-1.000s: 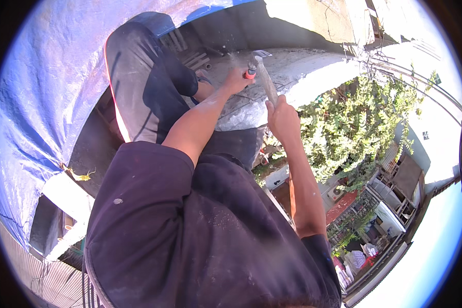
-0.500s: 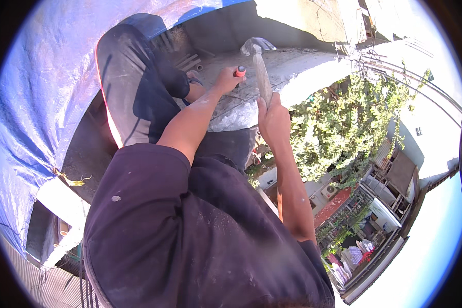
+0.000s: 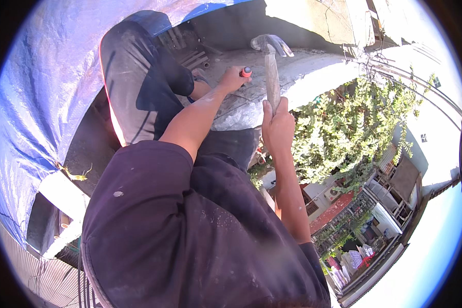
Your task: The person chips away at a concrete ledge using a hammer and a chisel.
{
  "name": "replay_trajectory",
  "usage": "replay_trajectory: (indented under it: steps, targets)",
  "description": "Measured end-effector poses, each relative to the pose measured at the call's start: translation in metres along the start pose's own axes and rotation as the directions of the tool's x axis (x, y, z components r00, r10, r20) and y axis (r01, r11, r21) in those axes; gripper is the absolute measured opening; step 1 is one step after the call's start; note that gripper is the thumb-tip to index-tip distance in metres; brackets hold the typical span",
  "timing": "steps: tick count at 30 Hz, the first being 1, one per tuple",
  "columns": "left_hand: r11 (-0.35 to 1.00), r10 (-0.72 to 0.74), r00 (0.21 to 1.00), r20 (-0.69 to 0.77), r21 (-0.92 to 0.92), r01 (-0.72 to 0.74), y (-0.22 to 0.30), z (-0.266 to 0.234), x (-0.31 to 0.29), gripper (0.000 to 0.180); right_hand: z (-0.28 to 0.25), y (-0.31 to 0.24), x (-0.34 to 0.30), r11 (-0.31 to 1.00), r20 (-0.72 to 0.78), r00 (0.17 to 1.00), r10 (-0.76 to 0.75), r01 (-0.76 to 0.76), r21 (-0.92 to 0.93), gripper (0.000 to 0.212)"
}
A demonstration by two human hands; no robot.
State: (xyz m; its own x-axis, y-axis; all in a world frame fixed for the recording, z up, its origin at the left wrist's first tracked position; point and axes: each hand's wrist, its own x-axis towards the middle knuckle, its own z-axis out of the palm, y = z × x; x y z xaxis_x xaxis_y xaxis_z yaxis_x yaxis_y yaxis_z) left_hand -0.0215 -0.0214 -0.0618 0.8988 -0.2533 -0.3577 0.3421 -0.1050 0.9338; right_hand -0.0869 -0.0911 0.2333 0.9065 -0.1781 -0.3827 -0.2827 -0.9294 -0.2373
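Observation:
My right hand [image 3: 278, 128] is wrapped round the wooden handle of a claw hammer [image 3: 272, 77]. The hammer stands nearly upright, its metal head raised at the top. Further left and a little farther away, my left hand [image 3: 232, 79] is closed round a tool with a red handle [image 3: 246, 72] and a dark end cap. That tool's working end is hidden, so its kind does not show. The hammer head is up and to the right of the red handle, apart from it. Below my left hand lies a grey concrete ledge [image 3: 236, 110].
My bent knee [image 3: 133, 66] in dark trousers is left of the ledge. A blue tarpaulin [image 3: 41, 102] hangs along the left. Short pipes [image 3: 195, 61] lie behind my foot. Leafy plants [image 3: 344, 128] and a drop toward lower buildings [image 3: 380, 226] are at the right, with cables [image 3: 395, 74] above.
The hammer has swung slightly right and turned, its claw now showing more plainly. Both hands sit a little farther right in the view, their grips unchanged.

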Motion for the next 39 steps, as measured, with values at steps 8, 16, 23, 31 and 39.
replay_trajectory:
  steps: [8,16,23,31,39]
  targets:
    - [0.985,0.039,0.999,0.031,0.165,-0.043,0.004,0.0,-0.009,0.03,0.03,0.033,0.016,0.988,0.123,0.991,-0.046,0.063,-0.138,0.035]
    - [0.995,-0.064,0.978,-0.2,-0.091,0.047,-0.015,-0.025,0.001,0.032,-0.004,0.001,-0.017,0.965,-0.116,0.993,0.027,0.004,0.261,0.033]
    - [0.997,-0.044,0.986,-0.16,-0.064,0.034,-0.008,-0.016,0.012,0.038,-0.01,0.025,-0.022,0.964,-0.138,0.989,0.057,-0.019,0.267,0.032]
    - [0.996,-0.082,0.99,-0.118,0.033,0.086,0.004,-0.03,-0.006,0.038,-0.018,0.003,-0.01,0.958,-0.135,0.991,0.006,0.033,0.286,0.036]
    - [0.999,-0.017,0.97,-0.242,-0.044,0.006,0.003,-0.025,-0.015,0.033,-0.02,-0.005,0.0,0.973,-0.104,0.994,-0.015,0.039,0.227,0.039]
